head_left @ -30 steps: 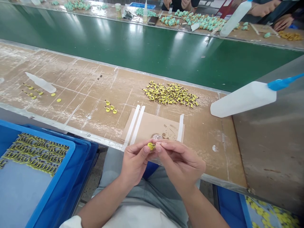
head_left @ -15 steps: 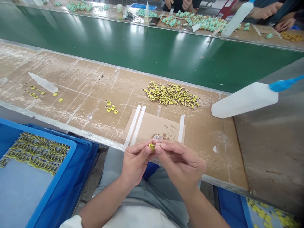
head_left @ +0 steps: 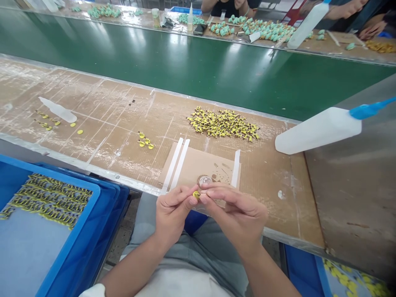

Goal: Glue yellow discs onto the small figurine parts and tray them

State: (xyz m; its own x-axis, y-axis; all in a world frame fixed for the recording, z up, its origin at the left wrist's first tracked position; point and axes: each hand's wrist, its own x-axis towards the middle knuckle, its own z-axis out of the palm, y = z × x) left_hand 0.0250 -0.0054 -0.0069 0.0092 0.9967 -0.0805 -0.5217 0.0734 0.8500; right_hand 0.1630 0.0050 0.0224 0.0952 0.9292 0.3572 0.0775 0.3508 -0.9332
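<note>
Between the thumb and fingertips of my left hand [head_left: 171, 214] is a small yellow disc [head_left: 196, 194], with a dark bit at its right side. My right hand [head_left: 239, 214] is closed in a pinch right beside the disc, its fingertips almost meeting those of the left. Whatever sits in that pinch is too small to make out. Just beyond the fingertips, a small round clear dish [head_left: 204, 180] stands on a taped cardboard sheet [head_left: 194, 163]. A heap of little yellow-and-dark pieces [head_left: 221, 123] lies farther back on the table.
To the right lies a white squeeze bottle [head_left: 318, 131] with a blue nozzle. Several yellow discs with dark parts [head_left: 145, 141] lie left of the sheet. Blue trays [head_left: 95, 206] flank the table. Behind runs a green belt [head_left: 173, 62], with co-workers' hands beyond it.
Both hands have shifted slightly left and down with the yellow disc, uncovering more of the clear dish. Across the belt, a co-worker's hands have risen.
</note>
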